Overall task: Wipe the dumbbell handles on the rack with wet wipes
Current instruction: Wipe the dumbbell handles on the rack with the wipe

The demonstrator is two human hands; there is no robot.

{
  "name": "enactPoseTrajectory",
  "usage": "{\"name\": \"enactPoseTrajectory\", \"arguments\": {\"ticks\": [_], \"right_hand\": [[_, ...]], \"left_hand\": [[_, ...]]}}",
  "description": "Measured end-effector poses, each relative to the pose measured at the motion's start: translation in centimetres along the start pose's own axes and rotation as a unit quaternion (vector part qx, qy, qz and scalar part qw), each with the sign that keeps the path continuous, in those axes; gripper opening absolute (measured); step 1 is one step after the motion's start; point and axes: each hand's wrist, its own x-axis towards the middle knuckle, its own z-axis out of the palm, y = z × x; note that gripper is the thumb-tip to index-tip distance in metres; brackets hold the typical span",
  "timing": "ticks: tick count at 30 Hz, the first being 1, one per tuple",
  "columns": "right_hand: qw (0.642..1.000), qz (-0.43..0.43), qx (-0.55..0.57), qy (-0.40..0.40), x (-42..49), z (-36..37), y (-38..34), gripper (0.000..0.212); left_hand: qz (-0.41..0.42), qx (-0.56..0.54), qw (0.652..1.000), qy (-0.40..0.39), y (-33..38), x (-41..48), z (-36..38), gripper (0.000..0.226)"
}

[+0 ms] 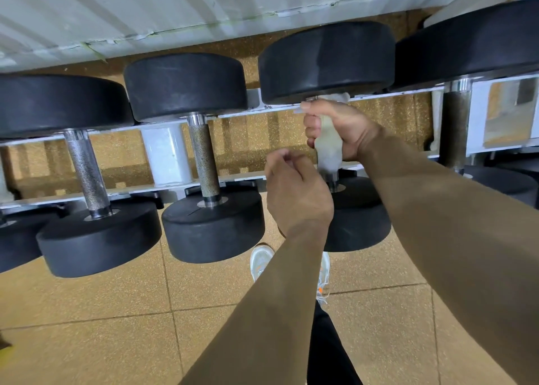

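Where the right hand (341,128) grips the wipe (328,148), the handle (331,177) is mostly hidden.

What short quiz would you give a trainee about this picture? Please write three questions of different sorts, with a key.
1. True or false: the right hand holds the wet wipe wrapped round a dumbbell handle.
2. Which colour are the dumbbell heads? A black; B red; C yellow.
3. Fill in the missing word: the frame of the rack is painted ____.

Key: 1 true; 2 A; 3 white.
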Motion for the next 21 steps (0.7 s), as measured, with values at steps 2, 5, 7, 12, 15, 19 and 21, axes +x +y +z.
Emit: {"name": "enactPoseTrajectory", "arguments": {"ticks": [2,5,7,12,15,19,21], "right_hand": [[0.998,0.031,0.005,-0.050,-0.4,-0.6,0.6,0.020],[0.993,0.079,-0.054,-0.075,-1.9,-1.5,2.3,0.019],[0.986,0.073,-0.137,-0.059,-2.8,-1.8,3.4,0.027],[0.913,0.027,-0.398,0.090,-3.8,-0.8,2.9,0.032],[0.821,0.017,-0.539,0.187,-4.6,0.5,2.9,0.029],[0.805,0.012,-0.524,0.276,-3.4,1.9,2.4,0.050],[0.856,0.000,-0.383,0.348,-1.4,2.7,2.2,0.051]], "left_hand": [[-0.001,0.002,1.000,-0.004,0.0,0.0,0.0,0.009],[0.004,0.006,1.000,-0.001,0.1,0.0,-0.1,0.012],[0.007,0.005,1.000,-0.005,0.1,0.0,-0.1,0.012],[-0.004,-0.002,1.000,-0.006,0.1,-0.1,-0.2,0.012],[-0.012,-0.013,1.000,-0.001,0.1,-0.1,-0.2,0.012],[-0.007,-0.015,1.000,0.010,0.0,-0.1,0.0,0.013],[-0.008,-0.013,1.000,0.014,-0.2,-0.1,0.0,0.013]]}}
